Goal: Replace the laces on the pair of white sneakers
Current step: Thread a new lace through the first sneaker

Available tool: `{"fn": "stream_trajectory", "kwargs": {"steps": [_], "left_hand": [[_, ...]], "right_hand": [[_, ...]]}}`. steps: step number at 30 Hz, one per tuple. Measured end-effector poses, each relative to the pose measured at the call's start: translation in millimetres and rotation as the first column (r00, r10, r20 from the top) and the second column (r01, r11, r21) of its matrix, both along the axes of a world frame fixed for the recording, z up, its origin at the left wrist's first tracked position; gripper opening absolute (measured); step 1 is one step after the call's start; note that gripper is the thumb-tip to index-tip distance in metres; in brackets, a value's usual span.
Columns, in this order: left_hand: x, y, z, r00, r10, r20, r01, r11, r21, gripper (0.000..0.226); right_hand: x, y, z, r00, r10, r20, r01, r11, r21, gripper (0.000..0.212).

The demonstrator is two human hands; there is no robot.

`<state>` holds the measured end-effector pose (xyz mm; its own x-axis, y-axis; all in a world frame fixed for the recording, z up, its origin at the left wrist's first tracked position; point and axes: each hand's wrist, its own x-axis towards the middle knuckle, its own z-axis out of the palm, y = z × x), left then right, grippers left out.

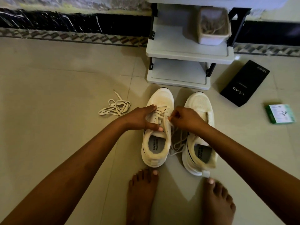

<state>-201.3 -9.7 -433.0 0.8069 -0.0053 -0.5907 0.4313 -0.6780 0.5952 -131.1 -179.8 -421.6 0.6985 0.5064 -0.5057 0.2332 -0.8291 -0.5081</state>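
Two white sneakers stand side by side on the tiled floor, toes pointing away from me. My left hand grips the left sneaker across its lacing area, fingers over the top and thumb on the near side. My right hand pinches the lace threaded in that sneaker, just right of the eyelets. Loose lace ends trail down between the shoes. The right sneaker is partly hidden by my right wrist. A separate loose lace lies bunched on the floor to the left.
A white two-tier shelf stands just beyond the sneakers, carrying a box of tangled strings. A black phone box and a green-edged small box lie at the right. My bare feet are close behind the shoes.
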Motion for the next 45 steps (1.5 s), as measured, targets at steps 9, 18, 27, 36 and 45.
{"fn": "stream_trajectory", "kwargs": {"steps": [9, 18, 27, 36, 45], "left_hand": [[0, 0, -2, 0.998, 0.006, 0.055, -0.007, 1.0, 0.017, 0.094], [8, 2, -4, 0.993, 0.036, 0.11, -0.037, 0.999, 0.008, 0.09], [13, -12, 34, 0.966, 0.235, 0.11, -0.153, 0.859, -0.489, 0.019], [5, 31, 40, 0.974, 0.184, 0.134, -0.153, 0.966, -0.209, 0.028], [7, 38, 38, 0.955, 0.188, 0.23, -0.202, 0.979, 0.038, 0.024]], "right_hand": [[12, 1, 0, 0.94, -0.129, -0.316, 0.21, 0.948, 0.239, 0.015], [37, -2, 53, 0.563, -0.08, -0.823, 0.728, 0.52, 0.448, 0.018], [28, 10, 73, 0.38, 0.095, -0.92, 0.903, 0.178, 0.391, 0.061], [41, 5, 47, 0.775, -0.5, -0.386, 0.618, 0.724, 0.304, 0.027], [48, -9, 19, 0.988, -0.116, 0.102, 0.128, 0.985, -0.116, 0.033]]}}
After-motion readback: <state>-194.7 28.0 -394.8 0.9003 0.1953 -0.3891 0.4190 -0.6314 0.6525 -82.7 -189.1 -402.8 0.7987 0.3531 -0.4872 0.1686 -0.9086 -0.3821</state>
